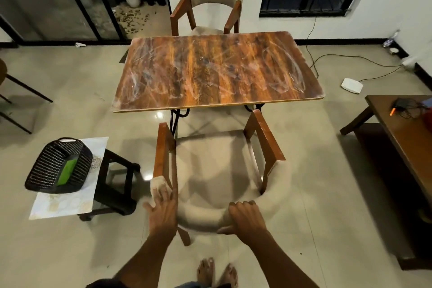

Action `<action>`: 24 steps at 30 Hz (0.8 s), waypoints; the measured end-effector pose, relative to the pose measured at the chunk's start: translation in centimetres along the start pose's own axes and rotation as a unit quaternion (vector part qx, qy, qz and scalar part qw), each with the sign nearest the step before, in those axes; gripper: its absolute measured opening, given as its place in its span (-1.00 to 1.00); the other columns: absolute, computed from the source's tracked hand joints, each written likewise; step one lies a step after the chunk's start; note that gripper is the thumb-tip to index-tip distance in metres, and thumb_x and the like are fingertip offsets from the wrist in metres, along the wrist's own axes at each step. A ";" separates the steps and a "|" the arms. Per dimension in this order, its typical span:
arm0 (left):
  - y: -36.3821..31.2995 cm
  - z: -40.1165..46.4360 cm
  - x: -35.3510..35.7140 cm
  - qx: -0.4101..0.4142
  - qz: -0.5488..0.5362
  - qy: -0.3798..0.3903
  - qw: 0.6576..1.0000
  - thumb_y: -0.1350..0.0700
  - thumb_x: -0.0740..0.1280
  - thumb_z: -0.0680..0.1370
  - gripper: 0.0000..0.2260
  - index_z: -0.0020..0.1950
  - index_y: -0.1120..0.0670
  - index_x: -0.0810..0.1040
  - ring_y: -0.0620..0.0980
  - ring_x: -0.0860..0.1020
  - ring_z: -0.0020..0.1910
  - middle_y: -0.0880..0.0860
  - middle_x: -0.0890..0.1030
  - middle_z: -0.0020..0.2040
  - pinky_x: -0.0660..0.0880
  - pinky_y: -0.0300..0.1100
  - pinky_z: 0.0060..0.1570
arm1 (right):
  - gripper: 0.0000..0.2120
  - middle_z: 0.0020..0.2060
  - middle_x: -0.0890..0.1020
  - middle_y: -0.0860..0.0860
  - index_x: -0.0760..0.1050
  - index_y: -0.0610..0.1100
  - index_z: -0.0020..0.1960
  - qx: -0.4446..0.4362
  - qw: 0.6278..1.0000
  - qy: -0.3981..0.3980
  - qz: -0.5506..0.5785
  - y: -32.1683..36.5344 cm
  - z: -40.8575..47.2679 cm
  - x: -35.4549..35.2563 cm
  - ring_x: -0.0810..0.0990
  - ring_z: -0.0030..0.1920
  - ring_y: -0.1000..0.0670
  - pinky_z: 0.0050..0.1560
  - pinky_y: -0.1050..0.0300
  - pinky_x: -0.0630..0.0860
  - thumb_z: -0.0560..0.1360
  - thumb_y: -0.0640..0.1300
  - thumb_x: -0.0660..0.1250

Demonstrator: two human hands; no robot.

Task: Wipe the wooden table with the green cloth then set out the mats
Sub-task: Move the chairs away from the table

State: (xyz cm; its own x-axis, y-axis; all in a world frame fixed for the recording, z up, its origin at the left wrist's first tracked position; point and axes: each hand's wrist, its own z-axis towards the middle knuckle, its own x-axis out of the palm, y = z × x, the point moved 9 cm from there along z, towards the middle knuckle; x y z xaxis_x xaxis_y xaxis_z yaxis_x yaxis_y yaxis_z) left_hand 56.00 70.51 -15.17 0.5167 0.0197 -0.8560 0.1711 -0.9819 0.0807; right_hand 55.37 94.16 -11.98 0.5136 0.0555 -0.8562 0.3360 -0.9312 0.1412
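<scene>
Your right hand (245,217) is curled over the padded backrest of the near armchair (217,170), fingers hooked over the top and thumb underneath, so it is grasping the chair; your left hand (163,208) lies with straight, spread fingers against the left end of that backrest by the wooden arm, pressing rather than gripping, though it is blurred. The chair stands just short of the wooden table (217,70), and it looks solid enough to need both hands on the backrest to shift it. The tabletop is a dark-and-orange grained rectangle with rounded corners, covered in whitish smears and looping streaks, most of all along the near edge and both ends; none of it looks wiped yet. The green cloth (67,170) is well off to your left, lying inside a black woven basket (58,166) tipped towards you. Expect it to be light and limp: pinch it anywhere and bunch it into a pad before pressing down. The basket sits on a pale patterned mat (70,201), which overhangs a dark stool (117,184); thin and probably floppy, so lift the mat by two edges after moving the basket.
</scene>
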 end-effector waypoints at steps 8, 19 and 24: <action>3.6 -0.2 1.9 -0.253 -0.612 -0.071 0.746 0.12 0.21 0.74 -0.59 0.58 0.16 0.24 0.32 0.52 0.29 0.31 0.48 0.38 0.50 0.31 0.35 | -0.01 0.48 0.47 -0.02 0.34 -0.04 0.55 -0.001 0.998 0.005 0.055 -6.8 -0.2 -0.3 0.41 0.48 -0.08 0.56 0.02 0.23 0.35 0.56 0.38; 2.7 1.7 4.4 -0.258 -0.607 0.007 0.751 0.16 0.59 0.49 -0.16 0.64 0.16 0.19 0.32 0.47 0.42 0.23 0.45 0.43 0.50 0.28 0.39 | -0.18 0.48 0.48 -0.02 0.33 -0.03 0.55 0.010 0.999 0.010 -0.034 -8.0 -0.2 0.6 0.43 0.47 -0.08 0.56 0.03 0.22 0.45 0.35 0.45; 0.8 2.1 4.4 -0.238 -0.578 0.034 0.780 0.09 0.64 0.44 -0.10 0.62 0.15 0.18 0.30 0.50 0.39 0.22 0.47 0.40 0.53 0.27 0.37 | -0.26 0.42 0.54 -0.03 0.39 -0.03 0.49 0.016 0.998 0.025 -0.048 -10.4 -0.3 1.0 0.49 0.42 -0.08 0.53 0.04 0.27 0.46 0.32 0.45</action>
State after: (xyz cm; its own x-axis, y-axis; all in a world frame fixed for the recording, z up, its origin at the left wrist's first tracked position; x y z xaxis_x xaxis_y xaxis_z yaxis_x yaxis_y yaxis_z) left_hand 56.66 69.47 -19.97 -0.1721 0.8659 -0.4698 0.8395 -0.1206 -0.5299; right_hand 52.66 103.98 -14.09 0.5193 0.1631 -0.8389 0.3617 -0.9313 0.0428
